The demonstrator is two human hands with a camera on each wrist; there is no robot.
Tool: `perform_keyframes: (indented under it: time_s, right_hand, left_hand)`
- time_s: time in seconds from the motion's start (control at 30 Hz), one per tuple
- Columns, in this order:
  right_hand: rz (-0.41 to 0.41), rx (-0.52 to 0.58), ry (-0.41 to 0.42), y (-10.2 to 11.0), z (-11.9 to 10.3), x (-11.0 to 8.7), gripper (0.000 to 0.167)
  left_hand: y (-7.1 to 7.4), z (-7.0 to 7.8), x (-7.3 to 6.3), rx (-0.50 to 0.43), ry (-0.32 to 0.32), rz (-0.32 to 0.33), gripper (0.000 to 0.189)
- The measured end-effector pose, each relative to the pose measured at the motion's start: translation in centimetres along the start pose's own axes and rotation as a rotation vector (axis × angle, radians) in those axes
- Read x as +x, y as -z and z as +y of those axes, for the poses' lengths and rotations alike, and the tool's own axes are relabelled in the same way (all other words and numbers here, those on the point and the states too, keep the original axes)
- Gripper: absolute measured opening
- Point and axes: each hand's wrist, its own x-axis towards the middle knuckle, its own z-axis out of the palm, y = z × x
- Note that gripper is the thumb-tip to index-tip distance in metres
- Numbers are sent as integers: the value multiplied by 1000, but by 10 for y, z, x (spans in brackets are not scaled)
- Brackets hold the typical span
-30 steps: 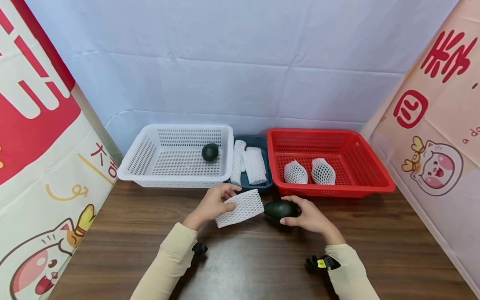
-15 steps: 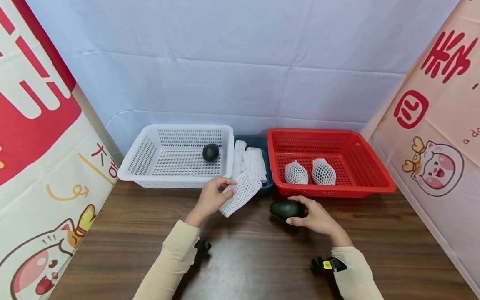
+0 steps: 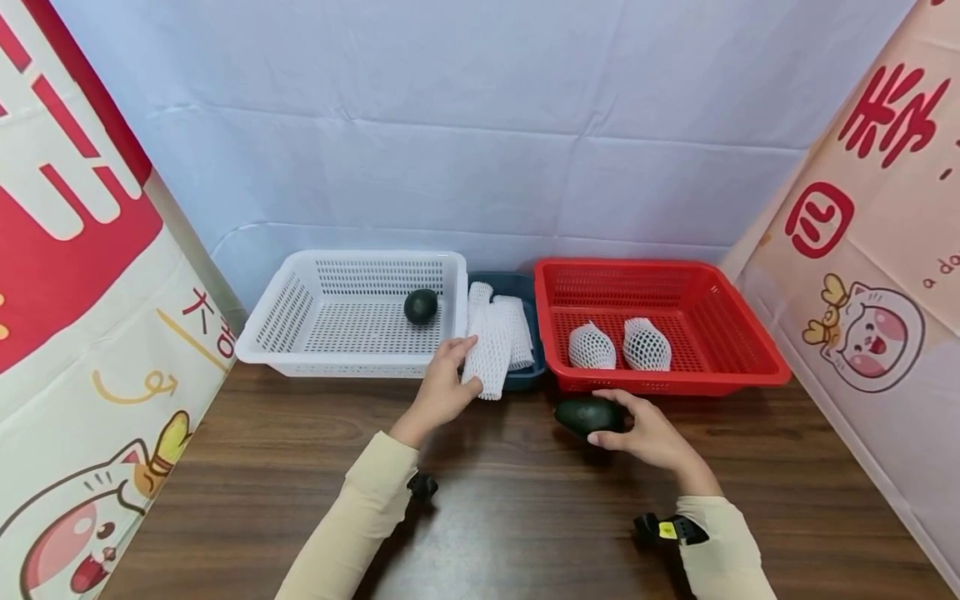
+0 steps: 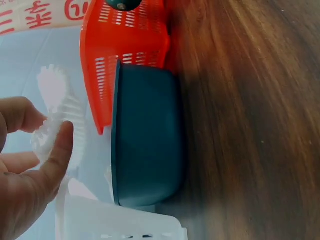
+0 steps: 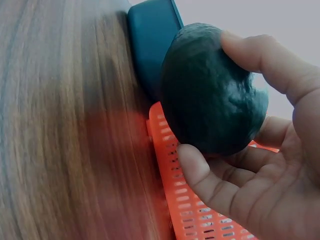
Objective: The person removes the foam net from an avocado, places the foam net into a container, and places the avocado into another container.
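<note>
My left hand (image 3: 438,392) pinches a white foam net sleeve (image 3: 491,358) between thumb and fingers. The sleeve hangs over the front of the dark blue tray (image 3: 522,382), above other foam net sleeves (image 3: 514,321) inside it. In the left wrist view the net (image 4: 74,122) shows beyond the thumb, above the tray's rim. My right hand (image 3: 652,433) holds a dark green avocado (image 3: 587,415) in front of the red basket. Thumb and fingers wrap its near end in the right wrist view, where the avocado (image 5: 210,95) covers part of the tray.
A white basket (image 3: 360,365) at the left contains one bare avocado (image 3: 421,307). The red basket (image 3: 660,382) at the right contains two avocados in foam nets (image 3: 647,344). Both flank the tray on the wooden table (image 3: 525,517), against a pale cloth backdrop (image 3: 480,167).
My left hand has carried the foam net sleeve up and away from the avocado, over the tray. My right hand has drawn the avocado slightly to the right.
</note>
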Motion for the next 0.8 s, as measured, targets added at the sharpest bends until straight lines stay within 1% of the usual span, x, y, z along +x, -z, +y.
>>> perform_keyframes:
  time_s: [0.2, 0.33, 0.57, 0.7, 0.8]
  right_hand:
    - [24, -15, -7, 6, 3, -4, 63]
    - [33, -21, -15, 10, 5, -6, 64]
    - [68, -14, -40, 19, 6, -11, 62]
    - [71, -6, -56, 23, 6, -13, 63]
    - [71, -11, -60, 25, 7, -15, 64]
  left_hand:
    - [-5, 5, 9, -19, 24, 11, 65]
    - [-10, 8, 17, -30, 31, 2, 65]
    - [-17, 12, 34, 11, 58, -2, 67]
    - [-19, 10, 42, 24, 83, -4, 67]
    - [-21, 6, 47, 12, 107, -17, 69]
